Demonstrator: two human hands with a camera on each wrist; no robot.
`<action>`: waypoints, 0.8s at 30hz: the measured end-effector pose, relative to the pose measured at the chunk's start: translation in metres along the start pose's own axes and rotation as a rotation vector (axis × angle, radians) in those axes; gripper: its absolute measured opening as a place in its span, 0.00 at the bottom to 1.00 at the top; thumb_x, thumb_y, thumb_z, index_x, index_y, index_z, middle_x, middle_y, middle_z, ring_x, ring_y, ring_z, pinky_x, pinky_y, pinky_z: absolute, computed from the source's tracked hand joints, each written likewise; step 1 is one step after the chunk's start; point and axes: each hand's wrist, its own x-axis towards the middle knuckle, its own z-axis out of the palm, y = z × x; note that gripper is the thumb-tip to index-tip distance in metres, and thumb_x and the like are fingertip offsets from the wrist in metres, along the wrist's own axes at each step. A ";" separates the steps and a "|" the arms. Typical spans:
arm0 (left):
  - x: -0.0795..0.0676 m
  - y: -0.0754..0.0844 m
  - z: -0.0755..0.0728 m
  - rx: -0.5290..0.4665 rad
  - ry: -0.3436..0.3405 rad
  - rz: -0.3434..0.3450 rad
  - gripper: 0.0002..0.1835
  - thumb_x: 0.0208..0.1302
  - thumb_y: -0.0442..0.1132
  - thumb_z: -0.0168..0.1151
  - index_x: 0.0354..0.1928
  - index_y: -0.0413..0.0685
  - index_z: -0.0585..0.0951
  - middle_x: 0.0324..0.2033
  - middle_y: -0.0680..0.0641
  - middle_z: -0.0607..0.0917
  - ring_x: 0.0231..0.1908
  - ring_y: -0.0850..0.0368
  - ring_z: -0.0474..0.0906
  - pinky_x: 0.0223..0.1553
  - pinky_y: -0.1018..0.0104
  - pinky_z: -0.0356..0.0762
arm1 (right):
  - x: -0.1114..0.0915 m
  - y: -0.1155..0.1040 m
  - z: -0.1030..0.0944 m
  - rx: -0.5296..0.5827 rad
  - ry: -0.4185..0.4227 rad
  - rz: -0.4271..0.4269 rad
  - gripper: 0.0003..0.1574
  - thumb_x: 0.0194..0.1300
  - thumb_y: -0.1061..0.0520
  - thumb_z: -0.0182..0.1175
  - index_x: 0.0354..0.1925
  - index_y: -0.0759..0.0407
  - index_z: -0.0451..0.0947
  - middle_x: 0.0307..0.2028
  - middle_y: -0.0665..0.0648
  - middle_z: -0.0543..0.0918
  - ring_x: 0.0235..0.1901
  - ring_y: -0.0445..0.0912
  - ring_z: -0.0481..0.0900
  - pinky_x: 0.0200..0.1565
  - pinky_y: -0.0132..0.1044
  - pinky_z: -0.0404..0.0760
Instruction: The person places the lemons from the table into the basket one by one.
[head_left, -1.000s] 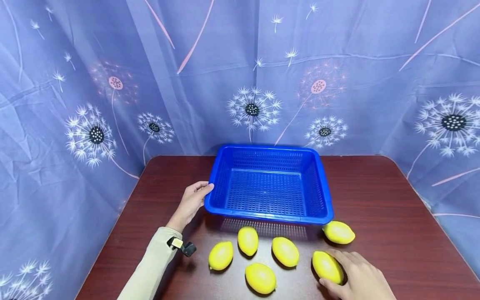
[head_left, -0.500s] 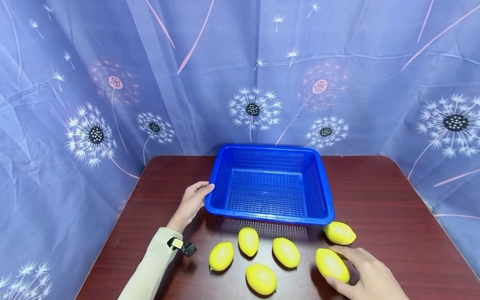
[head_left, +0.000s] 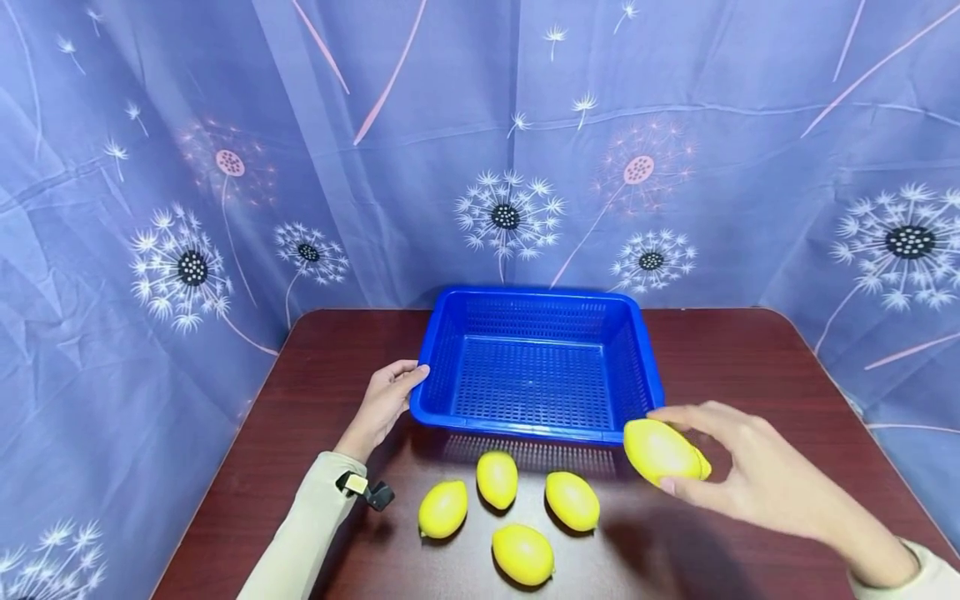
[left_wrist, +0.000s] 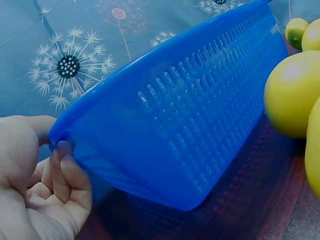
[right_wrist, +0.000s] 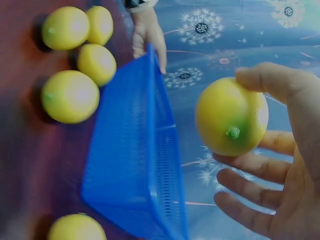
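Observation:
A blue perforated plastic basket (head_left: 517, 429) stands on the table with no lemon inside. My left hand (head_left: 379, 410) pinches its left rim, thumb over the top and fingers beneath, as the left wrist view shows on the basket wall (left_wrist: 150, 125). Between thumb and fingers, my right hand (head_left: 761, 467) holds a yellow lemon (head_left: 660, 450) up off the table. That lemon overlaps the basket's front right corner in the head view. In the right wrist view the held lemon (right_wrist: 230, 120) shows its green-tinged stem end. Another lemon (head_left: 704, 465) is mostly hidden behind it.
Several lemons lie on the dark red-brown table (head_left: 345, 350) in front of the basket, among them a left one (head_left: 443, 509), a front one (head_left: 522, 555) and a right one (head_left: 572, 502). A blue dandelion-print curtain (head_left: 405, 208) hangs behind and at both sides.
My right hand has lifted the lemon off the table and carried it forward to the basket's front right corner. The left hand and the basket have stayed put.

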 end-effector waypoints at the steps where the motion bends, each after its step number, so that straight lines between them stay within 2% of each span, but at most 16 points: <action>1: 0.000 0.000 0.000 0.000 -0.002 0.001 0.18 0.74 0.39 0.62 0.57 0.32 0.75 0.37 0.51 0.86 0.36 0.59 0.85 0.42 0.65 0.86 | 0.007 0.003 -0.003 0.005 -0.010 -0.017 0.43 0.44 0.46 0.84 0.59 0.38 0.80 0.46 0.33 0.82 0.41 0.31 0.78 0.42 0.23 0.74; 4: 0.001 0.000 0.000 -0.004 -0.002 -0.001 0.18 0.74 0.38 0.62 0.57 0.32 0.75 0.37 0.50 0.86 0.36 0.59 0.85 0.42 0.64 0.86 | 0.031 0.012 -0.009 0.011 -0.043 -0.070 0.42 0.46 0.46 0.83 0.60 0.39 0.80 0.46 0.35 0.83 0.43 0.33 0.79 0.43 0.28 0.76; 8: 0.002 0.000 0.000 0.003 -0.003 -0.009 0.19 0.74 0.39 0.62 0.57 0.32 0.75 0.38 0.49 0.86 0.37 0.58 0.85 0.42 0.64 0.86 | 0.063 0.025 -0.013 0.035 -0.091 -0.094 0.39 0.49 0.47 0.81 0.60 0.42 0.80 0.48 0.36 0.83 0.44 0.33 0.79 0.41 0.33 0.80; 12: 0.002 0.000 0.000 0.006 -0.011 -0.012 0.20 0.74 0.39 0.62 0.58 0.31 0.74 0.39 0.49 0.86 0.38 0.58 0.86 0.43 0.63 0.86 | 0.096 0.036 -0.012 0.111 -0.155 -0.101 0.37 0.53 0.47 0.79 0.62 0.41 0.79 0.53 0.40 0.84 0.38 0.35 0.78 0.35 0.33 0.79; 14: 0.002 0.001 -0.001 0.008 -0.013 -0.011 0.20 0.74 0.39 0.62 0.59 0.31 0.74 0.39 0.49 0.86 0.38 0.58 0.86 0.43 0.63 0.86 | 0.115 0.041 -0.010 0.154 -0.192 -0.111 0.37 0.55 0.48 0.78 0.62 0.42 0.79 0.55 0.43 0.84 0.38 0.37 0.79 0.35 0.34 0.80; 16: 0.002 0.001 -0.002 0.003 -0.011 -0.010 0.19 0.74 0.39 0.62 0.58 0.31 0.74 0.39 0.48 0.86 0.38 0.58 0.86 0.43 0.63 0.86 | 0.133 0.046 -0.006 0.188 -0.233 -0.123 0.36 0.57 0.48 0.76 0.63 0.44 0.78 0.56 0.45 0.85 0.40 0.38 0.81 0.38 0.36 0.83; 19: 0.002 0.001 -0.002 0.011 -0.013 -0.010 0.19 0.75 0.39 0.62 0.58 0.31 0.74 0.39 0.48 0.86 0.38 0.58 0.86 0.44 0.64 0.86 | 0.158 0.052 0.002 0.227 -0.295 -0.115 0.35 0.59 0.47 0.75 0.64 0.47 0.78 0.56 0.48 0.85 0.49 0.42 0.82 0.46 0.43 0.86; 24: 0.002 0.001 -0.003 0.012 -0.024 -0.011 0.20 0.75 0.40 0.62 0.59 0.31 0.74 0.40 0.48 0.86 0.39 0.58 0.86 0.45 0.63 0.86 | 0.191 0.062 0.021 0.293 -0.373 -0.070 0.36 0.59 0.46 0.75 0.64 0.47 0.78 0.55 0.51 0.84 0.52 0.47 0.80 0.49 0.51 0.85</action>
